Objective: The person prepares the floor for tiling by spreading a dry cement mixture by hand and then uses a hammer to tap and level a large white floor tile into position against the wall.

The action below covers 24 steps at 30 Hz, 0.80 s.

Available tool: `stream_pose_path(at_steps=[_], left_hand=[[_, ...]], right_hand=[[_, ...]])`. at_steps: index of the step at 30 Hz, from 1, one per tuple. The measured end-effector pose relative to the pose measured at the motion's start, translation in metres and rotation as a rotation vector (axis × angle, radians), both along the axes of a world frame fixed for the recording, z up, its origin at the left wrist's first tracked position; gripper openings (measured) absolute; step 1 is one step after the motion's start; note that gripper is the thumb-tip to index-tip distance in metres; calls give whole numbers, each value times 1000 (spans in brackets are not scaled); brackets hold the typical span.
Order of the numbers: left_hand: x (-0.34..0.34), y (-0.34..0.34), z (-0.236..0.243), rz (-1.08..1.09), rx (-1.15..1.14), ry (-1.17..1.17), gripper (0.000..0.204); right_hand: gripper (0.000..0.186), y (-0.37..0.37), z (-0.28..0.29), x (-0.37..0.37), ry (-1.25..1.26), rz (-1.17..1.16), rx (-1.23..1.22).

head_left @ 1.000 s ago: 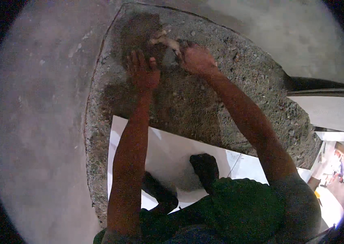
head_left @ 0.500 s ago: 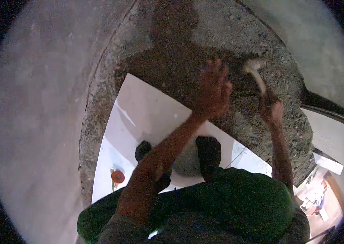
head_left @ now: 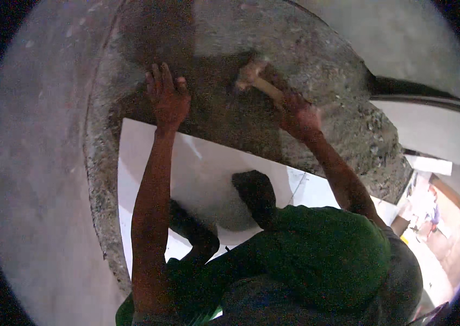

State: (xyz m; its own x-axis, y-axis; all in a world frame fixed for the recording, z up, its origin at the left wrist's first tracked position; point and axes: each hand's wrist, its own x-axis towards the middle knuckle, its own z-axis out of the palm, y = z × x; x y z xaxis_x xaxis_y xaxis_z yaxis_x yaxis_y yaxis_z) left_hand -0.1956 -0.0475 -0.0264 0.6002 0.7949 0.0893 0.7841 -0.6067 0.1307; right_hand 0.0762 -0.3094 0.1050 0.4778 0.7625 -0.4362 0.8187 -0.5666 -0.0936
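Observation:
My right hand [head_left: 300, 117] is closed around the pale handle of a hammer [head_left: 262, 86], whose blurred head points left over the rough mortar surface [head_left: 317, 60]. To its left, my left hand [head_left: 168, 100] is open with fingers stretched forward over the shaded mortar, holding nothing. Whether the palm touches the mortar I cannot tell. Just below that hand runs the far edge of a large white tile [head_left: 208, 157], on which my dark shoes [head_left: 255, 195] show.
A smooth grey wall [head_left: 34, 163] bounds the mortar on the left, and another grey wall [head_left: 426, 49] rises at the far right. A dark-edged white ledge [head_left: 426, 125] juts in at the right. Beyond it lies a brightly lit area [head_left: 431, 228] with scattered things.
The view has shifted and turned. My left hand has moved left across the mortar. The hammer, still in my right hand, has swung left and now lies more sideways.

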Motion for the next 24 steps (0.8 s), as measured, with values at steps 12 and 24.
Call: stream_pose_path(at_steps=[12, 24], left_hand=[[11, -9, 67, -297, -210, -394, 61], [-84, 34, 101, -222, -136, -109, 68]], right_hand=[[45, -283, 14, 88, -328, -333, 156], [71, -90, -16, 104, -78, 8, 676]])
